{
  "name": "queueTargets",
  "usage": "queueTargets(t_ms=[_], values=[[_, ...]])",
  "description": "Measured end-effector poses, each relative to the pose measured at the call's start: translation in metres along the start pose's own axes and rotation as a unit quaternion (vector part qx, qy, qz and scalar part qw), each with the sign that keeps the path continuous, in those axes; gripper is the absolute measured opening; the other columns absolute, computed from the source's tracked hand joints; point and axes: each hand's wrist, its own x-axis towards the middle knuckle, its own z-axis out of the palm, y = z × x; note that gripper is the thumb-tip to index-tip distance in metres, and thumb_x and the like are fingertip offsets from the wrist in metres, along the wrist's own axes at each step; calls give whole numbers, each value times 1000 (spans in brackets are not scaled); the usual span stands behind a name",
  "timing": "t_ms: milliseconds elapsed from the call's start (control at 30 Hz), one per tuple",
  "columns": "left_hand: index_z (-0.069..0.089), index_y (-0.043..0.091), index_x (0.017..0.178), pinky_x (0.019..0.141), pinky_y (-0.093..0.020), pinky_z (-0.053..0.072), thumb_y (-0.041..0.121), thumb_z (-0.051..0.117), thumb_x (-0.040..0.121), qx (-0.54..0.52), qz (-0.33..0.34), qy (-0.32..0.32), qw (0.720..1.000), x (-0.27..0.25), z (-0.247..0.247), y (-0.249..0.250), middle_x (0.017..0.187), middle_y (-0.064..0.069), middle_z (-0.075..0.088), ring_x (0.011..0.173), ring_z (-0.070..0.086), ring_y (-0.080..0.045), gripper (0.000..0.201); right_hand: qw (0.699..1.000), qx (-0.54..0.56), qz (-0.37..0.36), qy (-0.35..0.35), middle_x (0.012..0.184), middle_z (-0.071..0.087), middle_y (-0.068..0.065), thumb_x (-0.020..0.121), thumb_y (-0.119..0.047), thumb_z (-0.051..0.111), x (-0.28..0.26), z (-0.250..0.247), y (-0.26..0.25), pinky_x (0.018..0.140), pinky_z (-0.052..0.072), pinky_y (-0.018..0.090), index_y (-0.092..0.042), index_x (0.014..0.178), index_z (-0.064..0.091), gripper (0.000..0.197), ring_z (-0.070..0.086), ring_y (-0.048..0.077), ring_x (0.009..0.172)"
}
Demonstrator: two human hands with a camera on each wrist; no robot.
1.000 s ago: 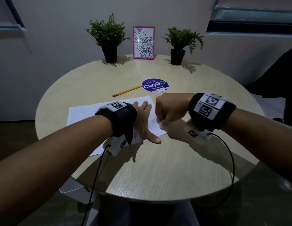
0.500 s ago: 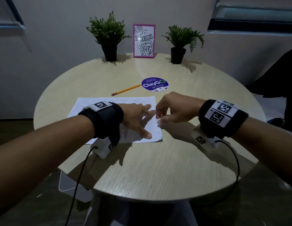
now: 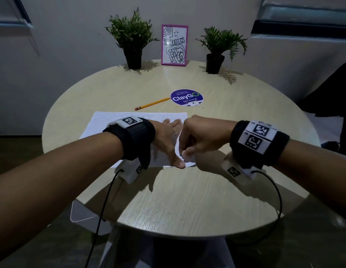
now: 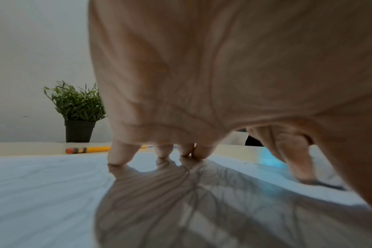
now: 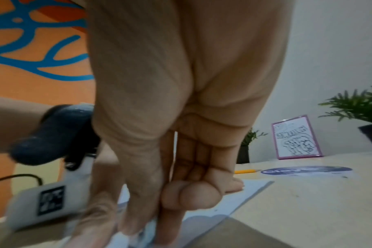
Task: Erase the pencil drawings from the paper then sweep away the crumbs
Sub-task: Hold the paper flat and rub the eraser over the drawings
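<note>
On the round worktop (image 3: 168, 200) the paper (image 3: 102, 124) lies near the front edge, the left hand (image 3: 168, 140) pressing it flat with spread fingers, while the right hand's (image 3: 203, 138) grip is clamped on a pale eraser (image 3: 187, 156) at the paper's right edge.

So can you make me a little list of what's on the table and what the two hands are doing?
table: round, light wood
paper: white sheet, lying flat
left hand: fingers spread, pressing the paper down
right hand: fingers curled, pinching a small whitish eraser at the paper's near right corner
pencil: yellow, lying beyond the paper, untouched
sticker: purple, round
back of table: two potted plants, pink framed picture
</note>
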Motion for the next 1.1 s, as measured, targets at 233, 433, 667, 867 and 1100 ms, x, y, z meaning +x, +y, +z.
queueTargets(t_ms=[233, 433, 667, 867, 1100], values=[[-12, 47, 153, 118, -58, 5, 83, 78, 46, 2, -19, -3, 1000, 8, -1, -3, 162, 18, -23, 150, -23, -18, 145, 993, -16, 57, 102, 77, 74, -2, 81, -21, 79, 17, -6, 18, 70, 57, 31, -16, 86, 80, 7, 66, 9, 72], [1, 41, 156, 120, -57, 12, 80, 77, 52, 27, -19, 6, 999, -1, -4, 5, 165, 9, -11, 152, -13, -24, 134, 1000, -7, 8, 2, 71, 67, -19, 84, -25, 78, 4, -2, 2, 63, 44, 12, -21, 86, 79, 5, 59, -10, 69], [-11, 43, 155, 121, -57, 7, 79, 77, 52, 7, -28, 1, 1000, -3, -6, 4, 164, 12, -16, 152, -16, -21, 141, 997, -17, 28, 63, 77, 73, -7, 85, -21, 77, 11, 1, 11, 65, 48, 21, -17, 86, 79, 5, 60, 0, 65], [-10, 47, 153, 120, -60, 9, 93, 69, 32, 22, -29, -13, 999, 0, -4, 2, 164, 16, -16, 153, -13, -23, 152, 997, 23, 46, 59, 76, 74, -7, 82, -25, 81, 17, -4, 15, 66, 51, 24, -17, 84, 79, 8, 66, 2, 69], [-14, 42, 154, 120, -56, 6, 86, 72, 49, 25, -43, -14, 999, -7, -6, 6, 163, 13, -21, 152, -17, -21, 142, 994, 76, 75, 9, 71, 75, -1, 81, -23, 83, 18, -10, 16, 58, 51, 22, -15, 80, 79, 9, 69, 14, 62]])
